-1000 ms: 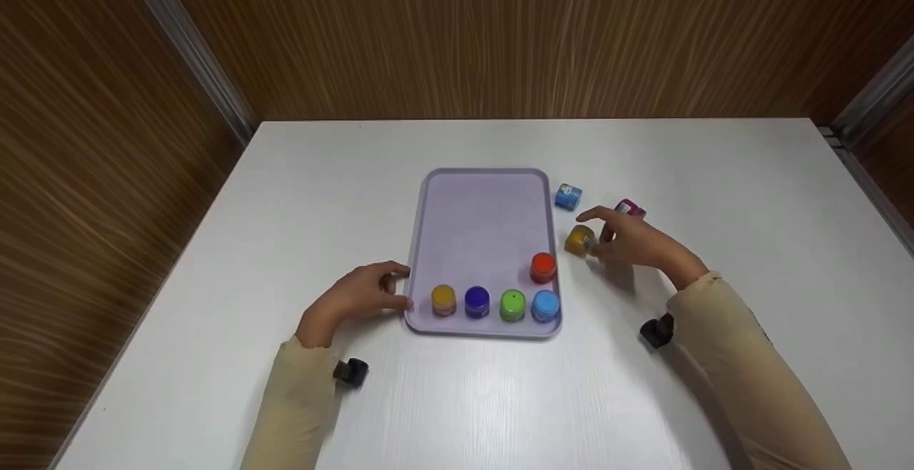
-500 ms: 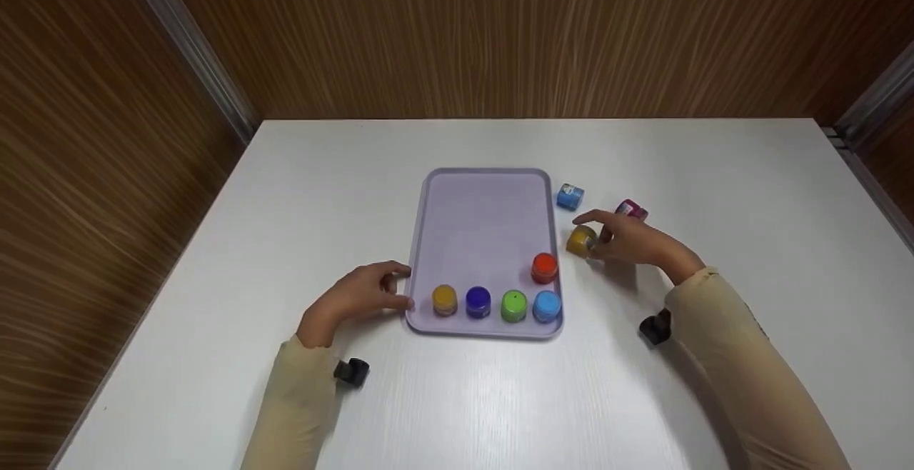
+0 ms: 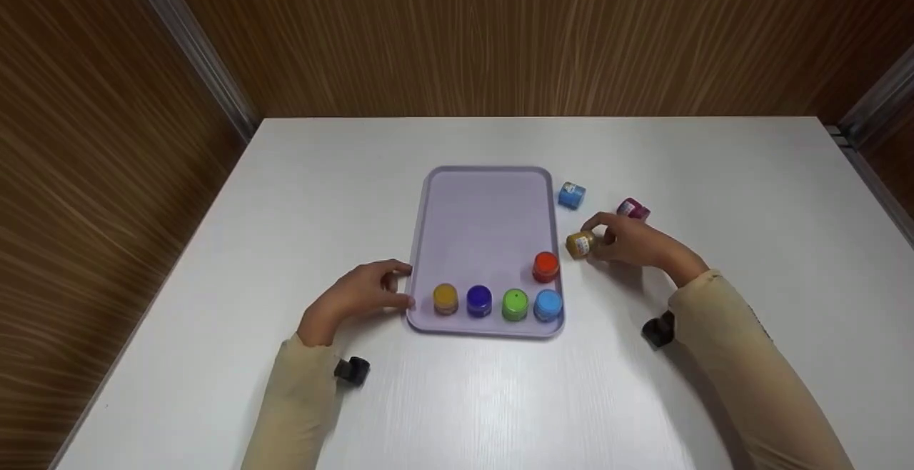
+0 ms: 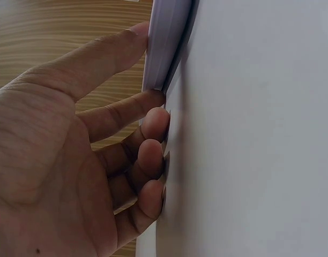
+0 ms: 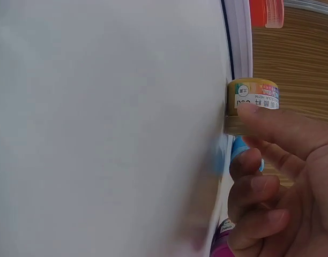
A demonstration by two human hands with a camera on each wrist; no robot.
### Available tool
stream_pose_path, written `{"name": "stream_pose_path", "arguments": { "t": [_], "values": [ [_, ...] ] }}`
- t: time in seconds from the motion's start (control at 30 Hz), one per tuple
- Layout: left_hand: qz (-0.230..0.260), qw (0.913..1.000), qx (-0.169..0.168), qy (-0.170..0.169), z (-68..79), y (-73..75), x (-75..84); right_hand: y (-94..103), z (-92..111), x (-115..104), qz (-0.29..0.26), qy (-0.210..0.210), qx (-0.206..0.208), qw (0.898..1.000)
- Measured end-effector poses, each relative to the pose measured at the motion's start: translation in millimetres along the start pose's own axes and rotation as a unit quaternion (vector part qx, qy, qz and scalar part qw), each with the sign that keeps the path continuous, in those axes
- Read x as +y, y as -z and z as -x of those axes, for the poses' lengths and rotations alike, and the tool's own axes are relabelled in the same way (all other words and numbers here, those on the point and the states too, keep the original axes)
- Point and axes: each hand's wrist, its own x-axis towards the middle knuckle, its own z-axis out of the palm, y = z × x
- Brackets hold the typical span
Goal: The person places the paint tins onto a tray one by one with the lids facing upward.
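Observation:
My right hand (image 3: 632, 241) pinches a small ochre paint jar (image 3: 580, 244) between thumb and forefinger, just off the tray's right edge. In the right wrist view the jar (image 5: 253, 96) shows its printed label, with the thumb across it; the forefinger is partly hidden behind. My left hand (image 3: 360, 295) rests at the left side of the lilac tray (image 3: 485, 227). Thumb and forefinger touch the tray's outer wall (image 4: 166, 37), both from the same side, while the other fingertips rest on the table.
Along the tray's near edge stand yellow (image 3: 445, 298), purple (image 3: 479, 301), green (image 3: 515, 304) and light blue (image 3: 548, 304) jars, with a red one (image 3: 545, 266) behind the last. A blue jar (image 3: 571, 195) and a magenta jar (image 3: 633, 208) lie on the table to the right.
The ochre jar has turned in my right hand, so its label now faces up. The right forefinger has drawn back toward the jar. My left hand has stayed at the tray.

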Motion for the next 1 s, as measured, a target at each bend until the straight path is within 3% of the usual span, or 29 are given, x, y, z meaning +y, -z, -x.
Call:
{"name": "stream_pose_path", "arguments": {
  "t": [0.4,1.0],
  "values": [
    [-0.002,1.0000,0.000,0.007,-0.5,-0.6,-7.2,-3.8,-3.1,1.0,0.009,0.010,0.007,1.000],
    [-0.002,1.0000,0.007,0.006,-2.6,0.9,-5.6,-4.7,-4.3,-2.6,0.003,-0.024,0.008,1.000]
  ]
}}
